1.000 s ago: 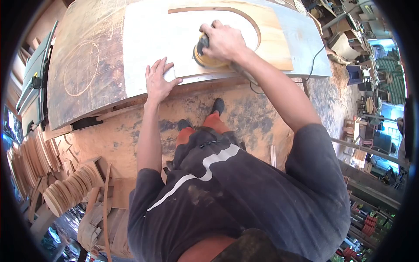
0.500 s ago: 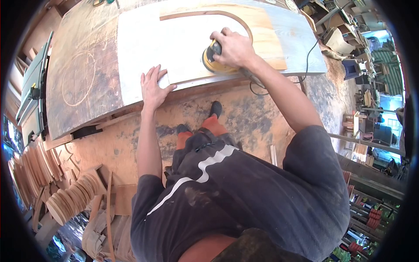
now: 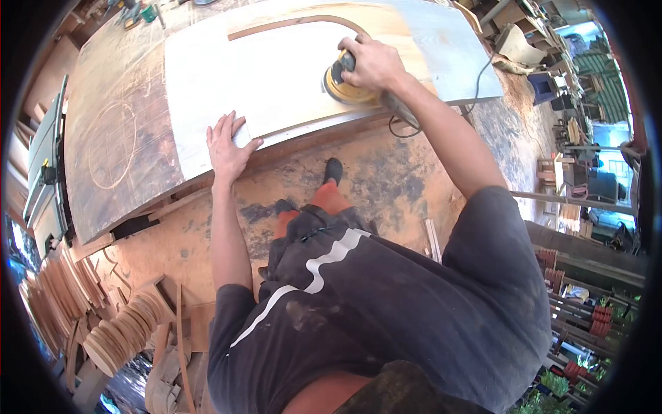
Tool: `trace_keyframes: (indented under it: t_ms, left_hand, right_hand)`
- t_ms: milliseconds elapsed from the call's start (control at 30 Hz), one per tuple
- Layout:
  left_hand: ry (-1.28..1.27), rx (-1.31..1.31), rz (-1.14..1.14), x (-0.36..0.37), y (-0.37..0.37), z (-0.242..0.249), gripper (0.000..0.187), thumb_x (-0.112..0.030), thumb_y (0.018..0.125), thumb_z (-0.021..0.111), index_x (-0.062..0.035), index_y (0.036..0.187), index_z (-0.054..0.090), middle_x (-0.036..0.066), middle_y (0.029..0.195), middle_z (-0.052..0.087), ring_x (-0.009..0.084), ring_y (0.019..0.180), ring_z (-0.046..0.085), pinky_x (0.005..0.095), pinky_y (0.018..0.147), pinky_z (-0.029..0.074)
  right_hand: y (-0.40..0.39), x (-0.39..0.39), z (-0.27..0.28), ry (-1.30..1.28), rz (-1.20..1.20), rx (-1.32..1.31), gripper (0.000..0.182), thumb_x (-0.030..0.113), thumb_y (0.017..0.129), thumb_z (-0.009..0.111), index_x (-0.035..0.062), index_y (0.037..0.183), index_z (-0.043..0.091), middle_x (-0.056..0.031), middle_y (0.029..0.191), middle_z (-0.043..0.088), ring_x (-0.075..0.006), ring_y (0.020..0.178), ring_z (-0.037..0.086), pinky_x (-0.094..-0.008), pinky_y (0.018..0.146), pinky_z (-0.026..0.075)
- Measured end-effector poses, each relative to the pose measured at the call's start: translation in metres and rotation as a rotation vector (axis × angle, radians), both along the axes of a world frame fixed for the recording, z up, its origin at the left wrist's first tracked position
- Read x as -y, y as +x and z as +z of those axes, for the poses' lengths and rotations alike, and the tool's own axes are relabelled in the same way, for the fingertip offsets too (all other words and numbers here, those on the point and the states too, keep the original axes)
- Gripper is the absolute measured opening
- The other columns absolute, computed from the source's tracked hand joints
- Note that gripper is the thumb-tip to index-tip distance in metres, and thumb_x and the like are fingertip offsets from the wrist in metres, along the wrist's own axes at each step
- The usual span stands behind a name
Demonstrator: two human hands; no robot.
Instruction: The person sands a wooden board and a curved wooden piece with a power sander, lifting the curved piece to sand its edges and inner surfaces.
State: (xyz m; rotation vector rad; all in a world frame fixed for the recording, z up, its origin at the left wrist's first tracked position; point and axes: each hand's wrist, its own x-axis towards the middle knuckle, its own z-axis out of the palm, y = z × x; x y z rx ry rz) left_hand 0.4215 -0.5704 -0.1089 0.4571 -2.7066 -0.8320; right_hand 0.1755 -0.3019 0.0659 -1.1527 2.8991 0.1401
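My right hand [image 3: 378,63] is wrapped round the top of a yellow and black orbital sander [image 3: 339,88]. The sander rests on a pale wooden panel [image 3: 276,76], near its front edge and towards the right. Bright glare washes out much of the panel's surface. My left hand [image 3: 229,148] lies with fingers spread on the panel's front edge, at its left corner. Behind the sander a curved wooden strip [image 3: 296,22] lies on the panel, its right end partly hidden by my right hand and the sander.
A stained workbench top [image 3: 117,131] carries the panel. A dark cord [image 3: 483,77] hangs over the right side. Stacked round wooden discs [image 3: 121,331] and curved wooden pieces [image 3: 62,290] stand at lower left. Several clamps [image 3: 593,317] hang at lower right.
The sander has moved right along the panel with my right hand. My left hand stays at the panel's corner. The whole view has shifted a little.
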Motion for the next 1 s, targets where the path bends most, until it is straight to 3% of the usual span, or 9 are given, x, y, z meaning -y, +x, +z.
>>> trace_keyframes:
  t_ms: [200, 433, 533, 600, 633, 733, 833, 900, 1000]
  left_hand:
    - [-0.021, 0.027, 0.002, -0.001, -0.002, 0.001, 0.090, -0.046, 0.077, 0.090, -0.0075, 0.151, 0.055, 0.009, 0.151, 0.060, 0.0286, 0.152, 0.040, 0.0533, 0.132, 0.015]
    - [-0.011, 0.031, -0.019, -0.002, 0.000, 0.007, 0.100, -0.048, 0.077, 0.089, -0.0039, 0.156, 0.046, 0.009, 0.148, 0.062, 0.0296, 0.152, 0.040, 0.0557, 0.131, 0.014]
    - [-0.003, 0.127, -0.020, -0.018, -0.012, 0.033, 0.109, -0.052, 0.076, 0.088, -0.0006, 0.159, 0.039, 0.015, 0.155, 0.055, 0.0359, 0.155, 0.034, 0.0598, 0.130, 0.015]
    - [-0.252, 0.184, -0.013, -0.044, -0.026, 0.049, 0.115, -0.057, 0.076, 0.087, 0.0005, 0.161, 0.035, 0.022, 0.162, 0.042, 0.0429, 0.157, 0.025, 0.0635, 0.129, 0.016]
    - [-0.252, 0.189, -0.031, -0.058, -0.033, 0.052, 0.115, -0.057, 0.076, 0.087, 0.0005, 0.161, 0.035, 0.022, 0.162, 0.042, 0.0429, 0.157, 0.025, 0.0635, 0.129, 0.016]
    - [-0.280, 0.026, -0.199, -0.100, -0.083, 0.054, 0.114, -0.059, 0.077, 0.086, 0.0006, 0.160, 0.035, 0.025, 0.164, 0.034, 0.0459, 0.157, 0.023, 0.0645, 0.127, 0.019]
    - [-0.296, 0.010, -0.285, -0.135, -0.117, 0.052, 0.112, -0.061, 0.078, 0.085, 0.0004, 0.158, 0.038, 0.022, 0.161, 0.041, 0.0435, 0.153, 0.031, 0.0613, 0.126, 0.024]
    - [-0.310, 0.279, -0.360, -0.149, -0.128, 0.055, 0.108, -0.065, 0.079, 0.082, -0.0003, 0.156, 0.041, 0.019, 0.158, 0.047, 0.0403, 0.149, 0.038, 0.0568, 0.123, 0.030]
    - [-0.339, 0.194, -0.351, -0.148, -0.133, 0.038, 0.099, -0.064, 0.084, 0.078, -0.0001, 0.152, 0.045, 0.016, 0.153, 0.053, 0.0377, 0.144, 0.045, 0.0533, 0.117, 0.036]
  right_hand:
    - [0.004, -0.025, -0.005, -0.040, 0.014, -0.026, 0.058, 0.044, 0.082, 0.074, 0.0215, 0.135, 0.061, -0.0155, 0.128, 0.066, -0.0355, 0.112, 0.071, -0.0477, 0.095, 0.060]
    - [-0.045, -0.046, -0.004, -0.015, -0.203, -0.027, 0.059, 0.044, 0.084, 0.072, 0.0222, 0.138, 0.060, -0.0168, 0.127, 0.066, -0.0381, 0.111, 0.072, -0.0484, 0.098, 0.060]
    - [-0.030, -0.056, -0.002, -0.006, -0.156, -0.028, 0.059, 0.044, 0.085, 0.072, 0.0229, 0.138, 0.060, -0.0177, 0.127, 0.067, -0.0379, 0.112, 0.071, -0.0490, 0.098, 0.058]
    - [-0.037, -0.059, -0.002, -0.027, -0.171, -0.031, 0.060, 0.044, 0.085, 0.072, 0.0225, 0.139, 0.060, -0.0178, 0.127, 0.067, -0.0377, 0.112, 0.071, -0.0490, 0.098, 0.058]
    - [-0.037, -0.063, -0.004, -0.040, -0.180, -0.021, 0.060, 0.044, 0.085, 0.073, 0.0221, 0.139, 0.060, -0.0179, 0.128, 0.067, -0.0375, 0.113, 0.071, -0.0490, 0.098, 0.058]
    - [-0.066, -0.066, 0.000, -0.027, -0.227, -0.029, 0.060, 0.045, 0.085, 0.073, 0.0207, 0.139, 0.060, -0.0174, 0.127, 0.067, -0.0374, 0.113, 0.071, -0.0488, 0.098, 0.058]
    - [-0.060, -0.069, -0.004, -0.058, -0.202, -0.069, 0.060, 0.044, 0.085, 0.073, 0.0209, 0.139, 0.060, -0.0172, 0.127, 0.067, -0.0374, 0.112, 0.071, -0.0488, 0.097, 0.059]
    - [-0.036, -0.072, 0.001, 0.004, -0.133, -0.008, 0.059, 0.043, 0.084, 0.074, 0.0206, 0.137, 0.060, -0.0173, 0.127, 0.067, -0.0376, 0.111, 0.072, -0.0487, 0.095, 0.061]
    - [-0.039, -0.071, 0.003, -0.036, -0.167, 0.019, 0.060, 0.039, 0.082, 0.073, 0.0199, 0.137, 0.061, -0.0206, 0.128, 0.066, -0.0395, 0.110, 0.072, -0.0502, 0.096, 0.059]
